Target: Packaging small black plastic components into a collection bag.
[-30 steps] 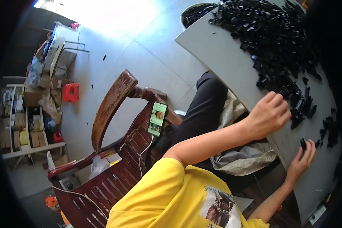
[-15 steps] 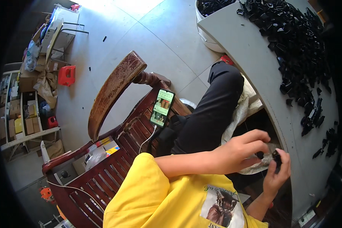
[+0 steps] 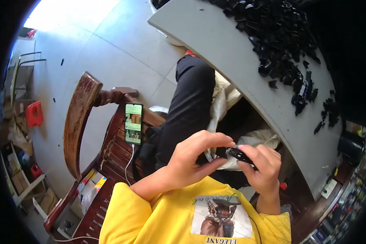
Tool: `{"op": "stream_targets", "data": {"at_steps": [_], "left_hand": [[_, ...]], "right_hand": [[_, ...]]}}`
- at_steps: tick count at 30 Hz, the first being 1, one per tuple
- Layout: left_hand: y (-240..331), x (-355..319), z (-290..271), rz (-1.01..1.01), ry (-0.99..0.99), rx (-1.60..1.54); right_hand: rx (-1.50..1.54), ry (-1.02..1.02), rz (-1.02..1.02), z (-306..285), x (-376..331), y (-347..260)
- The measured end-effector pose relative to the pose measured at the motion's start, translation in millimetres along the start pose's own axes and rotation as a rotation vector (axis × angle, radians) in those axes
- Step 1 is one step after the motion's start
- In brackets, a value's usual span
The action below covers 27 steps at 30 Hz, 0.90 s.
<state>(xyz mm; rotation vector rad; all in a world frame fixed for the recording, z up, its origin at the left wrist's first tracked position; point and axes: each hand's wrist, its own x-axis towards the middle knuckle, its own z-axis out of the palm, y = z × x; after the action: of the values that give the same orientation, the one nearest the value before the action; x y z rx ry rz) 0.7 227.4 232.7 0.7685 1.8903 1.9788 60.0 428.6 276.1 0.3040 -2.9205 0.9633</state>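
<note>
**Operator:** Both hands meet on one small black part (image 3: pixel 240 155). I see the right hand (image 3: pixel 261 166) pinching it between thumb and fingers, and the left hand (image 3: pixel 195 156) touching its near end with curled fingertips.

**Partner:** Where does that sit?

**Operator:** Just above the yellow shirt (image 3: pixel 199 211), over the lap. Beyond the grip lies a pale sack (image 3: pixel 225 99), then the grey table (image 3: pixel 232 49) with a heap of black parts (image 3: pixel 280 36), well apart from the hands. Left of the grip, a phone (image 3: pixel 133 123) rests on the wooden bench (image 3: pixel 110 162).
</note>
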Motion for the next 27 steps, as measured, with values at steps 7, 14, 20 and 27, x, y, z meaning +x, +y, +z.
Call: {"op": "stream_targets", "data": {"at_steps": [7, 14, 20, 27], "left_hand": [[-0.3, 0.6, 0.6, 0.048, -0.044, 0.025], [5.4, -1.0, 13.1, -0.062, -0.063, -0.463], [15.5, 15.8, 40.2, -0.123, -0.324, -0.591], [-0.7, 50.6, 80.2, -0.027, -0.453, -0.359]], "right_hand": [[0.029, -0.031, -0.061, 1.9, -0.7, 2.4], [0.190, -0.080, -0.161, -0.3, -9.1, 2.2], [0.205, 0.020, -0.226, 21.3, -33.3, -5.2], [0.135, 0.152, -0.016, -7.7, -37.0, 12.5]]}}
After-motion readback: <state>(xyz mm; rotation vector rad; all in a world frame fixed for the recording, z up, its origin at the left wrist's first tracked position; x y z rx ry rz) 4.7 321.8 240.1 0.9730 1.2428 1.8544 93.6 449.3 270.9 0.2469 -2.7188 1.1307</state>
